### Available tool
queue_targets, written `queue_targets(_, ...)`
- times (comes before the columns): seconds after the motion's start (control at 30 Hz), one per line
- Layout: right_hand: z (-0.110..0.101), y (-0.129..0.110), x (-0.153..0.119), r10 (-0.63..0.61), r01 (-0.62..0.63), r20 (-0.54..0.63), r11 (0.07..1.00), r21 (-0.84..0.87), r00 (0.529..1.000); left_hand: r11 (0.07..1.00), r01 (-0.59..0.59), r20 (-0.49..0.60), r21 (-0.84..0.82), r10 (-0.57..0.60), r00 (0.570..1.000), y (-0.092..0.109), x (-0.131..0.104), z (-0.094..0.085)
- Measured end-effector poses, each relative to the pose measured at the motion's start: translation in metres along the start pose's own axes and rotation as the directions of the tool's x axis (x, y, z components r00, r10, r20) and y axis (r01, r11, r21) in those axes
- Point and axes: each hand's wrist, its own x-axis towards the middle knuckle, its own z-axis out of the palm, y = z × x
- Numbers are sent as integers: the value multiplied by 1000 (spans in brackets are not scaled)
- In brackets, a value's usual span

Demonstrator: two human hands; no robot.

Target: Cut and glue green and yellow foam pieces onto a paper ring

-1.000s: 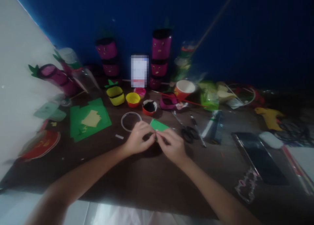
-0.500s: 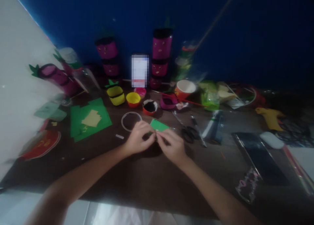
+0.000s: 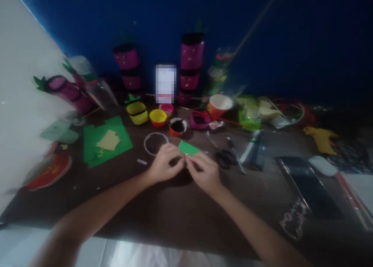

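Note:
My left hand [image 3: 166,163] and my right hand [image 3: 204,172] meet above the middle of the dark table, thumbs and fingertips pinched close together. What lies between the fingertips is too small and blurred to make out. Just behind the fingers shows a small green piece [image 3: 189,147]. A clear ring-shaped roll [image 3: 156,143] lies beside my left hand, with a small pale strip [image 3: 142,162] to its left. Black-handled scissors [image 3: 223,158] rest to the right of my right hand. Small cups, one with black inside [image 3: 177,127] and one yellow inside [image 3: 158,118], stand behind.
Green sheets [image 3: 107,143] lie at left, near a red round piece [image 3: 49,170]. Purple figures [image 3: 190,59] and a lit phone [image 3: 166,82] stand at the back. At right are a dark phone [image 3: 307,187], a yellow glue gun [image 3: 322,139] and a pen [image 3: 236,154].

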Motion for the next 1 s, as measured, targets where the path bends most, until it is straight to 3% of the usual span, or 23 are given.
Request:
queue_targets(0.5,-2,2,0,85,-85,0,996,-27,996,1000,22,9,-18,-22,1000,1,1,-1)
queue_targets(0.67,-16,19,6,53,-64,-72,983,-172,996,997,58,8,-52,-58,998,-1,1,-1)
queue_targets(0.83,-34,50,14,50,-79,-79,905,-417,996,997,26,18,-70,-25,1000,0,2,-2)
queue_targets(0.93,-35,48,16,83,-112,-96,923,-367,992,997,-24,6,67,23,1000,2,0,-1)
queue_targets(1.0,-31,36,14,172,-179,-51,961,-212,984,969,-76,8,235,76,997,2,-3,1)
